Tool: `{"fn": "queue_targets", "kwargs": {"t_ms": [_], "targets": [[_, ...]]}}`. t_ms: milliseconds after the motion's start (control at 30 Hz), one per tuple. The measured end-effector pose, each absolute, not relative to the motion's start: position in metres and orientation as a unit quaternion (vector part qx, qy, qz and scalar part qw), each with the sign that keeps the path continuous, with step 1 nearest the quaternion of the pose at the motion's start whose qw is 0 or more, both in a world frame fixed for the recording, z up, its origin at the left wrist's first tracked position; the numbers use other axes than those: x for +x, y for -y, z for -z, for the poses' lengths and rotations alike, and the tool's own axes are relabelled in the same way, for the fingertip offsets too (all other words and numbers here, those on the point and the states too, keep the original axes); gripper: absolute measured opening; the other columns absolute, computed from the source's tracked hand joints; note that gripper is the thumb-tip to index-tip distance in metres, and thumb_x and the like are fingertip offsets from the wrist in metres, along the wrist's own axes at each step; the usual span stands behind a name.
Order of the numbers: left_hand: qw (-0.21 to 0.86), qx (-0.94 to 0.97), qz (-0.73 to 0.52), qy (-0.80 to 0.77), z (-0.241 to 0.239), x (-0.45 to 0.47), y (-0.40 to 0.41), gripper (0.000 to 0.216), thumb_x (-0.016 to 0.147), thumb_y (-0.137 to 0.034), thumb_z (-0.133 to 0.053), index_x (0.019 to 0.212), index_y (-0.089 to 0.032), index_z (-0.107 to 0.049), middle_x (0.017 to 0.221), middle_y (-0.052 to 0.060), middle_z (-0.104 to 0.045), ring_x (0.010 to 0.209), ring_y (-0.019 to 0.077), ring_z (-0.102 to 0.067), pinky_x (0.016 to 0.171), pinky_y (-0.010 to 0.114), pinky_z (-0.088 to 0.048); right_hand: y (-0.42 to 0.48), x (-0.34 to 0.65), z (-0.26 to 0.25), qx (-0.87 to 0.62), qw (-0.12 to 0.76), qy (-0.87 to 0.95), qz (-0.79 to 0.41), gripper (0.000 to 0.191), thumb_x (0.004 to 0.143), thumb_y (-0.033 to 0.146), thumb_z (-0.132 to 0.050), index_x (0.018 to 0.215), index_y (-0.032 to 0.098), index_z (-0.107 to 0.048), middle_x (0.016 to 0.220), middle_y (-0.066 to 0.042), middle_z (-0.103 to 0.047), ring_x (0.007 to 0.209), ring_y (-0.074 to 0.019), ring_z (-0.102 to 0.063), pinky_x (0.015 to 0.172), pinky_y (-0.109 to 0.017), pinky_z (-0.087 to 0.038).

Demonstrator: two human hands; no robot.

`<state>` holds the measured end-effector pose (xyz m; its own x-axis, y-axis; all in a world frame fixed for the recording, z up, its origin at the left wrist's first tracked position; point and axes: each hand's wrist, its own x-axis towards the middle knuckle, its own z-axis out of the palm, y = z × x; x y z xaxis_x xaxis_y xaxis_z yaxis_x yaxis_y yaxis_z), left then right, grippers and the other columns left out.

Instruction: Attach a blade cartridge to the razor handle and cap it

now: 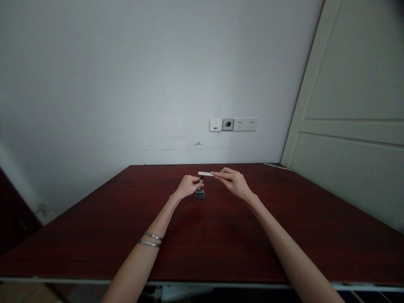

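The left hand pinches a small dark piece, perhaps a brush, just above the little bottle standing between the hands, while the right hand pinches a white strip, best held level and steady, I judge.

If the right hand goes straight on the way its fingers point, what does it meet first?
The right hand, with its white stick, points left: probably the small dark thing in the left hand first; depth unclear.

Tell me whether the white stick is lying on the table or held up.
Held up: the right hand pinches the white stick roughly level above the table, near the left hand.
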<state>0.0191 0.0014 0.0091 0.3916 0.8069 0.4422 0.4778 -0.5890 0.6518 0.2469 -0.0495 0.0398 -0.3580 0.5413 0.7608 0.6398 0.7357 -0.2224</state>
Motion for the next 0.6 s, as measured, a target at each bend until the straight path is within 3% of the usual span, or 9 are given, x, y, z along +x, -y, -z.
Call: {"fn": "queue_targets", "kwargs": {"t_ms": [600], "targets": [[0.216, 0.801, -0.395, -0.393, -0.017, 0.018, 0.006, 0.022, 0.069, -0.030, -0.059, 0.063, -0.011, -0.067, 0.059, 0.001, -0.063, 0.058, 0.0136, -0.056, 0.057, 0.021, -0.040, 0.045, 0.253, -0.039, -0.375, 0.446, 0.813, 0.022, 0.028, 0.086, 0.034, -0.050, 0.112, 0.032, -0.063, 0.080, -0.002, -0.062, 0.064, -0.0108, -0.054, 0.060, -0.021, -0.040]]}}
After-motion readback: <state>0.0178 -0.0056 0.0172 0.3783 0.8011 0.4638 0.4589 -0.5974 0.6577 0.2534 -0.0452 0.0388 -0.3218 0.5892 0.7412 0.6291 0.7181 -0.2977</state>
